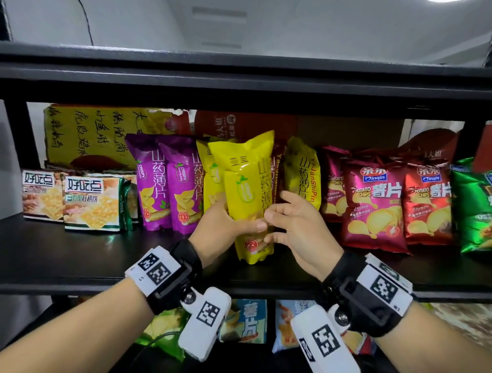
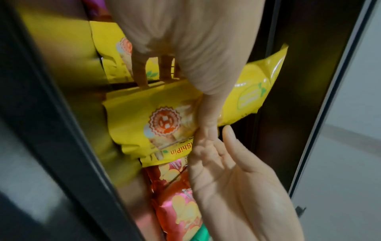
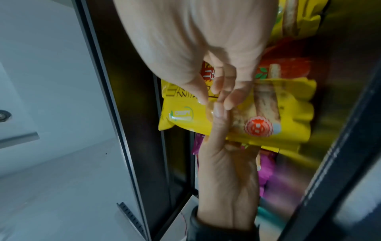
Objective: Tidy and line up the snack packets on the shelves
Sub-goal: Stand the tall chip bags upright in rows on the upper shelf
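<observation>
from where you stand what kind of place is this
Probably a mock shop or pantry display: a black shelf holds snack packets grouped by colour, purple packets beside red chip bags, and the left hand grips a yellow packet.

A black metal shelving unit (image 1: 239,77) fills the view, with glossy black shelf boards. Behind and above it are a pale grey-white wall (image 1: 133,24) and ceiling, with a bright ceiling light (image 1: 450,0) at the upper right edge.
</observation>
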Available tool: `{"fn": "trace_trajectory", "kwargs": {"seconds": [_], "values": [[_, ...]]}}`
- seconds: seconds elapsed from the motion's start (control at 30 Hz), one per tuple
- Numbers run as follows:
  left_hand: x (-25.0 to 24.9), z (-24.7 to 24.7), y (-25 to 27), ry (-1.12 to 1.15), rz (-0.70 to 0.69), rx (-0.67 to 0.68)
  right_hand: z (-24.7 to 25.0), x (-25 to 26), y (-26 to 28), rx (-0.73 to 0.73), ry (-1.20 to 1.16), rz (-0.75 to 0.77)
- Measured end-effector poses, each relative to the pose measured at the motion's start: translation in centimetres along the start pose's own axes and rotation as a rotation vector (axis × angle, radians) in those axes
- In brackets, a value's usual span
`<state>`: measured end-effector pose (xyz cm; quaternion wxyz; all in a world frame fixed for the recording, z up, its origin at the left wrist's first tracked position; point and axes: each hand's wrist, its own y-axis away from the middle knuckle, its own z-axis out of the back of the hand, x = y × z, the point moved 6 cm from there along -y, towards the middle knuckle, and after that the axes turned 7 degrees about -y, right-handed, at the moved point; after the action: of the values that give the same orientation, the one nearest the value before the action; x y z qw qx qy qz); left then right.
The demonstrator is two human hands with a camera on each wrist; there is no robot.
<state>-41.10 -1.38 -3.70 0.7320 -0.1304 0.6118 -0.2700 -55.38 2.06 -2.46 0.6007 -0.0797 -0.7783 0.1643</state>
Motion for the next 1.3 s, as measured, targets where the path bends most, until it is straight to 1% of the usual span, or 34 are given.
{"fn": "trace_trajectory", "kwargs": {"seconds": [0.07,0.13,0.2,0.3,0.4,0.47,0.5,0.53,0.6,0.63,0.67,0.73,0.77,0.87,0.93,0.97,1.0,1.07,1.17,1.3], "values": [[0.1,0.9,-0.2,-0.134,0.029,-0.048,0.3,0.1,-0.5,0.002,0.167,-0.025],[0.4,1.7,-0.5,-0.226,0.051,-0.095,0.9,-0.4,-1.1,-0.007,0.243,-0.065],[0.8,1.9,-0.8,-0.221,0.055,-0.073,1.0,-0.8,-1.4,-0.012,0.266,-0.095],[1.6,1.0,-0.8,-0.204,0.040,-0.003,0.9,-0.9,-1.7,-0.054,0.313,-0.070],[1.7,0.7,-1.4,-0.253,0.020,-0.013,0.9,-1.1,-2.1,-0.049,0.338,-0.078],[1.5,1.3,-2.2,-0.368,0.002,-0.041,1.3,-1.3,-2.3,-0.029,0.350,-0.112],[1.5,1.7,-2.5,-0.402,0.003,-0.059,1.9,-1.3,-2.4,-0.059,0.351,-0.112],[1.6,2.0,-2.7,-0.410,0.005,-0.071,2.8,-0.9,-2.7,-0.133,0.371,-0.065],[2.4,2.4,-2.9,-0.396,0.026,-0.086,5.3,0.8,-3.2,-0.352,0.474,0.129],[2.8,2.5,-2.8,-0.391,0.041,-0.097,6.5,1.7,-3.5,-0.453,0.525,0.205],[3.0,2.6,-2.7,-0.385,0.052,-0.105,7.6,2.2,-4.0,-0.530,0.567,0.242],[3.1,2.6,-2.7,-0.369,0.056,-0.123,9.4,2.7,-5.2,-0.627,0.659,0.217],[3.1,2.6,-2.7,-0.364,0.052,-0.134,10.0,2.6,-5.9,-0.639,0.683,0.179],[2.9,2.1,-2.5,-0.285,0.027,-0.155,10.9,1.4,-7.7,-0.573,0.688,0.042],[2.5,2.1,-2.3,-0.243,-0.010,-0.180,11.1,0.7,-8.5,-0.510,0.747,-0.029],[2.1,2.1,-2.2,-0.249,-0.033,-0.207,11.1,0.6,-8.7,-0.485,0.786,-0.036],[1.5,2.4,-2.1,-0.275,-0.045,-0.251,11.1,0.8,-8.8,-0.470,0.825,-0.031],[0.4,3.0,-1.8,-0.406,-0.081,-0.361,11.1,1.4,-9.0,-0.460,0.893,0.008],[-1.1,3.2,-0.9,-0.484,-0.227,-0.443,11.6,2.6,-8.4,-0.491,0.922,0.058],[-3.7,2.0,0.7,-0.488,-0.463,-0.433,12.2,4.0,-6.0,-0.513,0.885,0.175]]}}
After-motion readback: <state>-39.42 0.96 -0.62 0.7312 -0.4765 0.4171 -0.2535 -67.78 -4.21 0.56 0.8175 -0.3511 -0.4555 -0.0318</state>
